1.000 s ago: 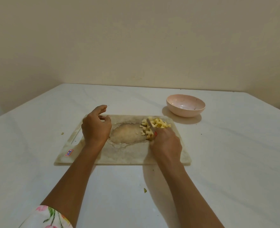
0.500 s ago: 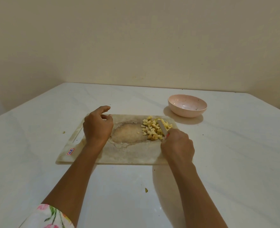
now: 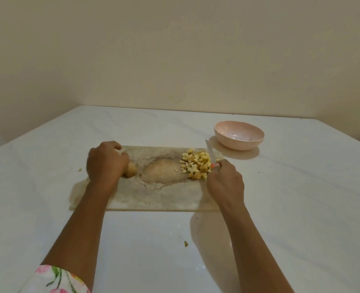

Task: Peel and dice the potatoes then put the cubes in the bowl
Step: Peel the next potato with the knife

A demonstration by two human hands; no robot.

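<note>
A pile of pale yellow potato cubes point(image 3: 196, 166) lies on the right part of the worn cutting board point(image 3: 164, 197). My right hand point(image 3: 225, 182) grips a red-handled knife point(image 3: 210, 153); its blade points away from me along the right side of the pile. My left hand point(image 3: 106, 161) rests curled on the board's left end, over a tan rounded thing that looks like a potato point(image 3: 130, 171), of which only the right end shows. The pink bowl point(image 3: 239, 135) stands behind and to the right of the board, holding only a few specks.
The white table point(image 3: 301, 197) runs back to a beige wall. A small scrap point(image 3: 185, 243) lies on the table in front of the board, and another scrap point(image 3: 80, 169) lies just left of my left hand.
My right hand has carried the knife from the left side of the cubes to their right side. My left hand has curled down over the tan piece, which now shows.
</note>
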